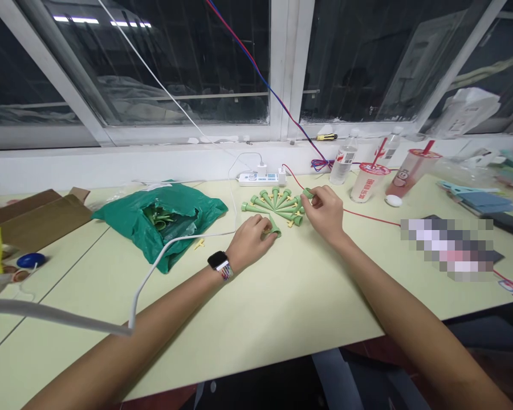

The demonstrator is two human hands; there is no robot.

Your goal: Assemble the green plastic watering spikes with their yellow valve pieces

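Several green plastic spikes [275, 196] with wide round ends and small yellow pieces lie in a fan on the pale table, their points meeting near the middle. My left hand [253, 239], wearing a watch, is closed on a green spike [274, 226] at the fan's near side, its tip pointing up and away. At the fan's right side, my right hand [325, 209] pinches the wide end of another green spike [308, 193]; the fingers partly cover it. A torn green bag [188, 202] left of my hands contains more green parts. Beside it lies a yellow piece [199, 244].
Behind the fan stands a power strip [263, 180] with plugs. Two drink cups [367, 183] and water bottles [344, 159] stand at the back right. A white cable [154, 265] crosses above my left forearm. A cardboard box [38, 219] lies left.
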